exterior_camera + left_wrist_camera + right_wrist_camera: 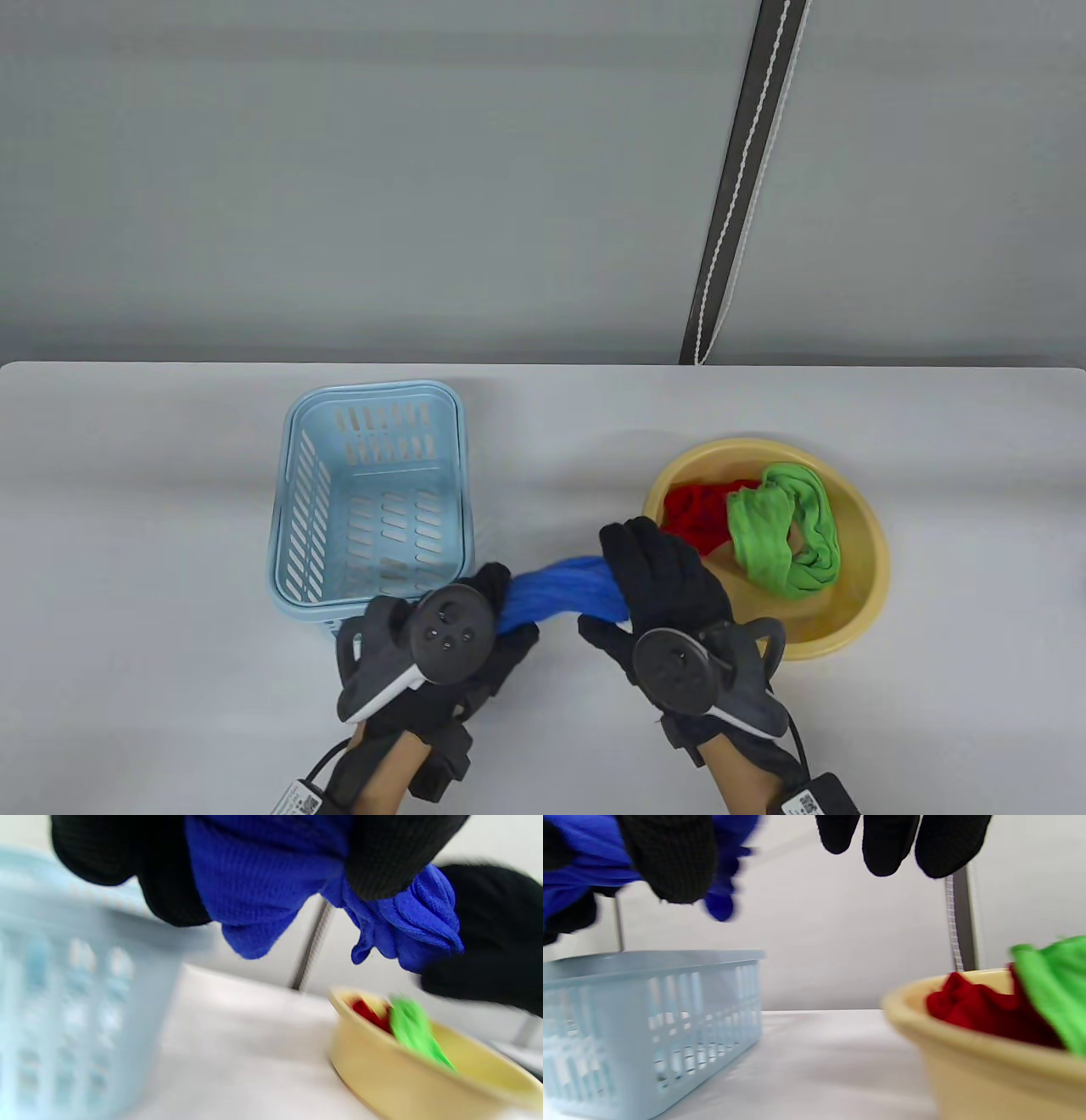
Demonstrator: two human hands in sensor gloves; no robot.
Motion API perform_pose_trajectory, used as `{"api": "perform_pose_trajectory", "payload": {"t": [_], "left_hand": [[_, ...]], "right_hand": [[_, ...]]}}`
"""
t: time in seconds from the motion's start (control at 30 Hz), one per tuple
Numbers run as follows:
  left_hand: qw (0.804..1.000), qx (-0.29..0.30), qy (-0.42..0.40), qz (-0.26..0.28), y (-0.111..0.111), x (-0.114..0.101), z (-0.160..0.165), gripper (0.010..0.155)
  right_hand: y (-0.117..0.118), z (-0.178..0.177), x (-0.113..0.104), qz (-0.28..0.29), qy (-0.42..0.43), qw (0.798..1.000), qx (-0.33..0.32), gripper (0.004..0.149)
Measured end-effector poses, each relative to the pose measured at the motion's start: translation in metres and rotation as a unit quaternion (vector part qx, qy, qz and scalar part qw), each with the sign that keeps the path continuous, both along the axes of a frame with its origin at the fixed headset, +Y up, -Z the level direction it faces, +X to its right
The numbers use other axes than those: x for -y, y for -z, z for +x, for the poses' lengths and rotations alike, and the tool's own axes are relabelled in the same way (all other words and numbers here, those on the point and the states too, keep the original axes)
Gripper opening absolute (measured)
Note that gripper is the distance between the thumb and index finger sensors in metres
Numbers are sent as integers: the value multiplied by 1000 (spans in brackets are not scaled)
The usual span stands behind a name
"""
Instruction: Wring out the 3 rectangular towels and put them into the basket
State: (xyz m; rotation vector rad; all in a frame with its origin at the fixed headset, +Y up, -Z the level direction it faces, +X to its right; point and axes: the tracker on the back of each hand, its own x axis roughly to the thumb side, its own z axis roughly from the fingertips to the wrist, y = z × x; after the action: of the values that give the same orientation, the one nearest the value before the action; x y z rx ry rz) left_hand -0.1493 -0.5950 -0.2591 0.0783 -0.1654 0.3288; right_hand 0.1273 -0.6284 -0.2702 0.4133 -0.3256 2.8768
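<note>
A twisted blue towel (560,594) stretches above the table between my two hands, in front of the basket and the basin. My left hand (501,613) grips its left end, and the blue cloth (263,878) bulges out between those black gloved fingers (169,887). My right hand (619,586) holds the right end, thumb (670,857) against the cloth (568,870); three other fingers (882,844) hang free of it. The light blue slotted basket (293,475) stands with nothing in it. A red towel (700,514) and a green towel (785,526) lie in the yellow basin (870,552).
The basin sits to the right of the basket, with a strip of white table (551,458) between them. A dark post with a white cord (738,187) leans against the grey wall behind the table's far edge.
</note>
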Motion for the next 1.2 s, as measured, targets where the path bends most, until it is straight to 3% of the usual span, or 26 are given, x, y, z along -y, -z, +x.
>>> {"api": "perform_pose_trajectory", "payload": {"t": [0.07,0.27,0.4,0.5,0.6,0.67,0.8,1.0,1.1,1.2], "left_hand": [[998,-58,-15,24,10,-13,-24,76],[983,-173,-48,-35,35,-18,-64,83],[976,-179,-90,-80,49,-1,-78,90],[978,-178,-88,-67,50,7,-81,91],[989,-128,-67,-41,46,10,-75,91],[996,-60,-69,-8,38,11,-63,91],[996,31,-72,31,17,11,-35,91],[993,111,-45,19,-12,33,18,93],[990,140,-15,6,-20,51,41,94],[988,154,14,14,-22,69,52,94]], "right_hand": [[16,18,-12,-41,-4,998,36,97],[56,65,-19,-109,-12,989,100,90],[77,93,-9,-149,3,979,138,88],[86,104,1,-170,1,974,151,88],[97,112,9,-202,6,966,163,85],[104,117,13,-229,26,958,172,86],[113,123,18,-275,49,941,191,92],[128,121,41,-325,32,919,219,94],[133,116,51,-329,26,916,228,88],[137,113,58,-319,29,914,248,70]]}}
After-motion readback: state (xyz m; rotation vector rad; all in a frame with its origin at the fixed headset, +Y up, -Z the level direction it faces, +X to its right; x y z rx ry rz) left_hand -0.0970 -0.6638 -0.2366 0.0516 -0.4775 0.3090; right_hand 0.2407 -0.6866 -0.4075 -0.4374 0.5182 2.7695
